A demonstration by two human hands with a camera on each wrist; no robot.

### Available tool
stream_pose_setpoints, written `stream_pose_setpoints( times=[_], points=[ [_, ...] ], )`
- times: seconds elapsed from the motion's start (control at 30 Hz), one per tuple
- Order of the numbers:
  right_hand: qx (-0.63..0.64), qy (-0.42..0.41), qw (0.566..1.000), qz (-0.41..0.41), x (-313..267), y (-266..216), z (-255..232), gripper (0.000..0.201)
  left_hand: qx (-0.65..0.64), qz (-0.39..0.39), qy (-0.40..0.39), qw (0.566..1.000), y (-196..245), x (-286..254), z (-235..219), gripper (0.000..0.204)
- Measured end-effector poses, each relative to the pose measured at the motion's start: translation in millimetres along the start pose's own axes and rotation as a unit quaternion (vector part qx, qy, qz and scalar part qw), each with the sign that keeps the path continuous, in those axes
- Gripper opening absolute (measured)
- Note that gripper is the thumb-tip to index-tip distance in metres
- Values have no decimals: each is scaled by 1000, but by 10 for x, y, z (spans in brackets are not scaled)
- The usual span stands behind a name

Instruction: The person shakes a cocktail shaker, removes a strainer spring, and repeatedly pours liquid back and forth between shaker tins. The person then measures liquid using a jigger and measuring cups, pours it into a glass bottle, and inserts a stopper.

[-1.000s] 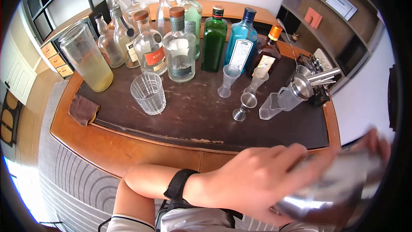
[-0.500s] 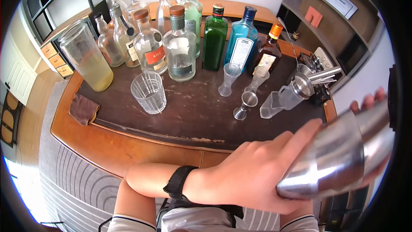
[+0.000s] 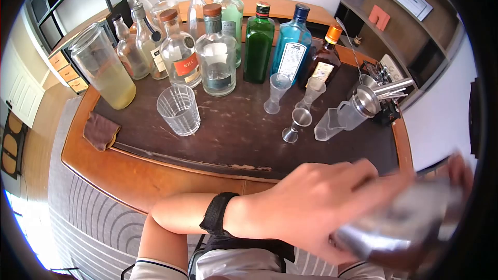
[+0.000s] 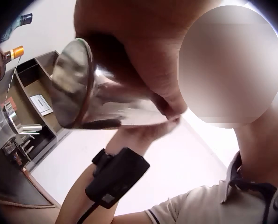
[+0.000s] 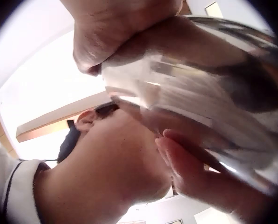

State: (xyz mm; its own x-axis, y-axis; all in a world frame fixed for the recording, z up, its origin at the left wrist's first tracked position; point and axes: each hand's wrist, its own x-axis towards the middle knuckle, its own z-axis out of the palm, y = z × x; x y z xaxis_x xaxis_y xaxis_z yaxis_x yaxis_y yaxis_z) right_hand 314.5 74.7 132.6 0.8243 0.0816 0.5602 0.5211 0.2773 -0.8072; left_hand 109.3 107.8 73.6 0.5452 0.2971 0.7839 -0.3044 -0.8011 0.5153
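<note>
A shiny metal cocktail shaker (image 3: 397, 228) is held sideways at the lower right of the head view, blurred by motion. My left hand (image 3: 311, 210) grips its near end, fingers wrapped over the metal. At the far end my right hand (image 3: 459, 176) holds on, mostly hidden behind the shaker. In the left wrist view the shaker's rounded metal body (image 4: 125, 107) lies between the left hand (image 4: 148, 51) and the right hand (image 4: 146, 133). The right wrist view shows the right hand (image 5: 120, 32) curled over the metal, with left fingers (image 5: 185, 168) along its underside.
A cut-glass tumbler (image 3: 179, 110), a steel jigger (image 3: 296, 124) and clear measuring glasses (image 3: 277, 93) stand on the dark bar top (image 3: 238, 140). Behind are several bottles (image 3: 259, 46). A pitcher of cloudy liquid (image 3: 106, 72) and a brown cloth (image 3: 101, 130) are at left.
Both hands and the shaker rose between one second and half a second ago, then dropped back down to the lower right. The things on the bar stayed put.
</note>
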Motion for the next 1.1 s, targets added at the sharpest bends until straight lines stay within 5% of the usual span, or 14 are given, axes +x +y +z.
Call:
stream_pose_setpoints(
  times=[0.03, 0.1, 0.17, 0.23, 0.33, 0.47, 0.57, 0.63, 0.7, 0.83, 0.93, 0.97, 1.07, 1.1],
  points=[
    [-1, 3, 1000, -1, 8, -8, -12, 44, -18, -84, 0, 996, 38, -3, 1, 108],
    [3, 10, 1000, -3, 15, -23, 6, 44, -25, -82, -10, 996, 70, -7, -15, 108],
    [6, 10, 1000, -3, 10, -27, 46, 44, 42, 89, 8, 995, 1, 3, 12, 107],
    [6, 10, 1000, -2, -7, -27, 61, 44, 138, 115, 28, 983, 8, 0, 29, 108],
    [2, 10, 1000, -2, -26, -36, 51, 45, -3, -94, 10, 996, 55, 28, -53, 111],
    [7, 7, 1000, -2, -44, -51, 138, 45, 93, 75, -15, 993, 117, -11, -97, 109],
    [2, 11, 1000, -1, -61, -41, 127, 46, 47, 43, -33, 997, 41, 30, -128, 107],
    [1, 16, 1000, -4, -46, -57, 110, 46, -8, -100, 6, 995, 94, 38, -89, 105],
    [9, 20, 1000, -7, -24, -81, 149, 46, -24, -98, -28, 994, 108, 18, -132, 105],
    [11, 21, 1000, -8, -17, -75, 190, 47, 77, 79, -62, 992, 109, 43, -225, 108],
    [7, 25, 1000, -6, -26, -68, 169, 47, -9, -105, -2, 994, 97, 32, -127, 110],
    [8, 26, 1000, -6, -23, -71, 179, 48, -8, -104, -2, 995, 105, 25, -104, 110],
    [5, 27, 1000, -6, -35, -49, 207, 48, 56, 74, -19, 996, 64, -8, -80, 109],
    [3, 27, 1000, -4, -44, -36, 208, 48, 54, 72, -20, 996, 31, 0, -87, 109]
  ],
)
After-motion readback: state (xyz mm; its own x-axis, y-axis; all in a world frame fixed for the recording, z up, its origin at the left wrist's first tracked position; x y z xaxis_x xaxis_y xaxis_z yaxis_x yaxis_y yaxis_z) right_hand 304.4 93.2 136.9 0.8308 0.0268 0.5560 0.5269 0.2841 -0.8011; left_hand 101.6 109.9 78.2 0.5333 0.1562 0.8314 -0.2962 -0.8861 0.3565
